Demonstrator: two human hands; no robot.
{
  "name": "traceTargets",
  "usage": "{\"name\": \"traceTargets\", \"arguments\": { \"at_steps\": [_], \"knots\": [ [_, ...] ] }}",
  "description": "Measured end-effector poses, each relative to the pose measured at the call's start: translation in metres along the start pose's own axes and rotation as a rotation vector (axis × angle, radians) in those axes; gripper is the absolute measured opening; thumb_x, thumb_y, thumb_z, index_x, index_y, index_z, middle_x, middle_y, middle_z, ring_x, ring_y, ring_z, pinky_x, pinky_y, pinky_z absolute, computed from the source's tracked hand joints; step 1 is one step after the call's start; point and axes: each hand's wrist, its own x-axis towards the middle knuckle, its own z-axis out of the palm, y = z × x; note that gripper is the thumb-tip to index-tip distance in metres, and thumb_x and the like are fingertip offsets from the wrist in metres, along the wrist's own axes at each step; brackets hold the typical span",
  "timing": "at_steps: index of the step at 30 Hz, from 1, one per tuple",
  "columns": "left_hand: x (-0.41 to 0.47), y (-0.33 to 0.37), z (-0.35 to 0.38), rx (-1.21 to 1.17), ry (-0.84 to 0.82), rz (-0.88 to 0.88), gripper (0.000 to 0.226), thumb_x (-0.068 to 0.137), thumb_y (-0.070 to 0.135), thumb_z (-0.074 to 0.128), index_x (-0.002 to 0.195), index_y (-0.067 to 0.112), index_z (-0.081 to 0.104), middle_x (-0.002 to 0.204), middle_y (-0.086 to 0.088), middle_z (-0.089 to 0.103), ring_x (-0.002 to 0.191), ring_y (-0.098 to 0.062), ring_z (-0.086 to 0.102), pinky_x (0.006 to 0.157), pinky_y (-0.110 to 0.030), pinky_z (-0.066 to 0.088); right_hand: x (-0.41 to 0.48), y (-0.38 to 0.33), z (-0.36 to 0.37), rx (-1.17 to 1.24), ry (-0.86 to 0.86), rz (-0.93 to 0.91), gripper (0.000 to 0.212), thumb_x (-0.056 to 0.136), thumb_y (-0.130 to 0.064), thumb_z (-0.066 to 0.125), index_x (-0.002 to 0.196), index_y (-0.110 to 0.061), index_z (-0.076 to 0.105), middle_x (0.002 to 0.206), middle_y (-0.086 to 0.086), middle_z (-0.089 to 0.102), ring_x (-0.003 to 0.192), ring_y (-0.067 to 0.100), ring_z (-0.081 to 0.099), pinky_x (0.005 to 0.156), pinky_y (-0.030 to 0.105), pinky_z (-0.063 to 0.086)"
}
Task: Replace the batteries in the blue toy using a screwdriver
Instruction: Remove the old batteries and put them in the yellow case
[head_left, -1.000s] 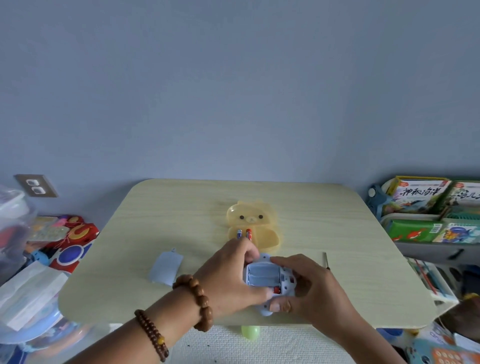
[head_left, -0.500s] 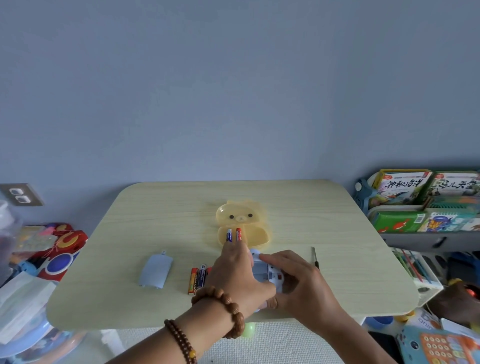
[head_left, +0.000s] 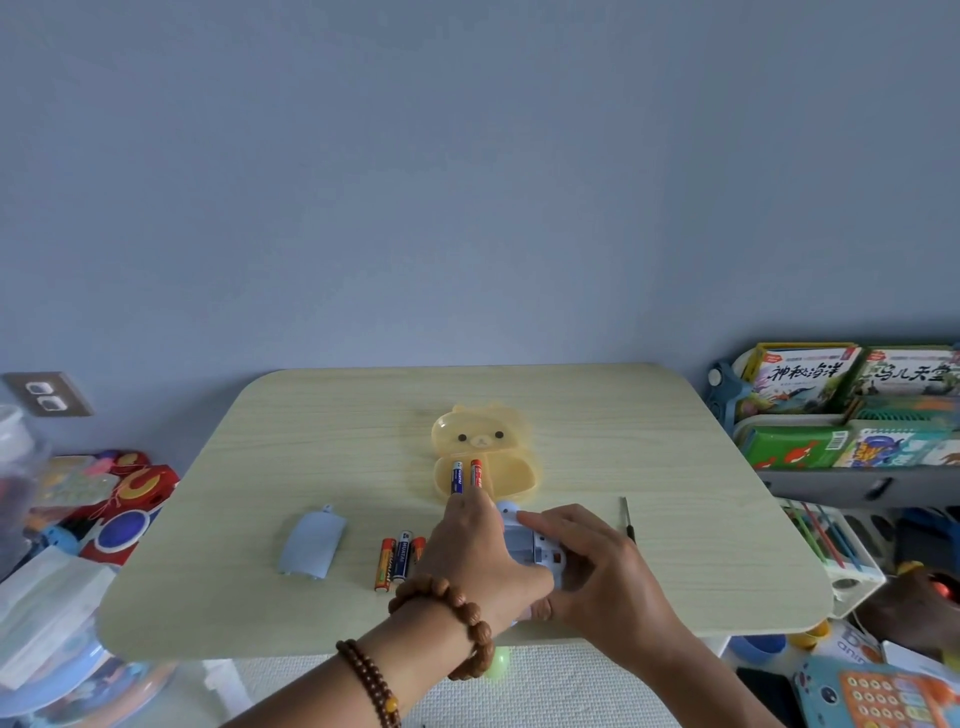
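The blue toy (head_left: 525, 540) lies back-up near the table's front edge, its battery bay open and mostly hidden by my hands. My right hand (head_left: 597, 566) grips it from the right. My left hand (head_left: 467, 551) stretches forward over it, fingertips at the near ends of a blue battery (head_left: 457, 475) and a red battery (head_left: 476, 472) lying in the yellow bear-shaped tray (head_left: 519, 467). Three more batteries (head_left: 397, 558) lie side by side on the table, left of my left hand. The blue battery cover (head_left: 311, 543) rests further left. The screwdriver (head_left: 627, 519) lies to the right of my right hand.
The light wooden table (head_left: 675, 493) has rounded corners. Toys and plastic bins (head_left: 104, 509) crowd the floor on the left. A rack of children's books (head_left: 852, 410) stands on the right, with a toy phone (head_left: 883, 696) at the lower right.
My left hand has left the toy and reached forward to the two batteries in the bear tray, uncovering three batteries on the table. My right hand stays on the toy.
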Motion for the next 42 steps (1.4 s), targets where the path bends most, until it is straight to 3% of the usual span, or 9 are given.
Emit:
{"name": "traceTargets", "arguments": {
  "at_steps": [5,10,14,17,23,26,30,36,42],
  "knots": [
    [-0.003,0.006,0.000,0.009,-0.005,0.011,0.053,0.074,0.036,0.065,0.117,0.016,0.043,0.111,0.001,0.049,0.088,-0.012,0.051,0.061,-0.016,0.037,0.000,-0.003,0.000,0.027,-0.002,0.015,0.087,0.055,-0.061,0.089,0.129,-0.019,0.070,0.114,-0.007,0.069,0.102,0.013,0.070,0.078,0.021,0.056],
    [-0.005,0.002,-0.006,-0.059,-0.013,0.063,0.017,0.081,0.035,0.059,0.084,0.026,0.046,0.098,0.010,0.050,0.082,-0.005,0.051,0.057,-0.016,0.034,-0.001,-0.001,-0.001,-0.018,-0.014,0.027,0.081,0.056,-0.043,0.098,0.130,-0.024,0.070,0.114,-0.007,0.069,0.102,0.015,0.069,0.078,0.022,0.055],
    [-0.007,-0.006,-0.003,-0.013,-0.048,0.126,0.013,0.078,0.042,0.058,0.078,0.030,0.058,0.104,0.013,0.049,0.090,-0.004,0.052,0.062,-0.016,0.037,-0.001,-0.005,-0.002,-0.003,-0.015,0.022,0.085,0.057,-0.058,0.091,0.131,-0.021,0.069,0.113,-0.006,0.069,0.100,0.015,0.070,0.078,0.031,0.059],
    [-0.006,-0.013,-0.005,-0.013,-0.106,0.165,0.013,0.076,0.043,0.062,0.081,0.033,0.057,0.107,0.015,0.045,0.095,-0.004,0.051,0.070,-0.017,0.041,-0.002,-0.008,-0.002,0.004,-0.017,0.028,0.090,0.058,-0.071,0.080,0.131,-0.020,0.069,0.112,-0.009,0.069,0.099,0.013,0.070,0.075,0.027,0.059],
    [0.000,-0.027,-0.016,-0.081,-0.103,0.207,0.015,0.080,0.046,0.070,0.083,0.035,0.060,0.118,0.018,0.053,0.112,-0.002,0.051,0.088,-0.020,0.041,-0.001,-0.005,-0.003,-0.042,-0.026,0.057,0.083,0.055,-0.047,0.096,0.130,-0.027,0.069,0.113,-0.009,0.069,0.103,0.013,0.069,0.082,0.024,0.057],
    [0.008,-0.030,-0.024,-0.167,0.064,0.196,0.016,0.082,0.044,0.071,0.084,0.030,0.065,0.111,0.019,0.062,0.098,0.006,0.056,0.078,-0.011,0.042,0.000,-0.004,-0.002,-0.040,-0.023,0.065,0.082,0.055,-0.050,0.096,0.129,-0.028,0.069,0.114,-0.010,0.068,0.104,0.012,0.068,0.082,0.024,0.057],
    [0.021,-0.031,-0.039,-0.491,0.139,0.094,0.009,0.085,0.024,0.073,0.090,0.025,0.066,0.083,0.007,0.074,0.065,-0.005,0.072,0.068,-0.026,0.059,0.000,-0.001,-0.001,-0.040,-0.011,0.070,0.081,0.053,-0.052,0.096,0.126,-0.031,0.070,0.115,-0.014,0.066,0.106,0.010,0.068,0.081,0.026,0.057],
    [0.045,-0.048,-0.048,-0.651,0.025,0.013,0.023,0.080,0.028,0.080,0.101,0.024,0.074,0.080,0.004,0.078,0.077,-0.009,0.075,0.075,-0.022,0.057,0.002,0.000,-0.002,-0.042,-0.019,0.080,0.078,0.053,-0.058,0.094,0.124,-0.033,0.072,0.115,-0.014,0.065,0.101,0.010,0.068,0.078,0.018,0.053],
    [0.061,-0.061,-0.052,-0.414,0.102,0.089,0.044,0.072,0.021,0.085,0.111,0.033,0.068,0.097,0.012,0.071,0.083,0.003,0.069,0.073,-0.014,0.056,0.003,0.004,-0.002,-0.053,-0.017,0.071,0.080,0.052,-0.058,0.095,0.123,-0.031,0.072,0.116,-0.012,0.066,0.101,0.013,0.068,0.074,0.028,0.057]
  ]
}}
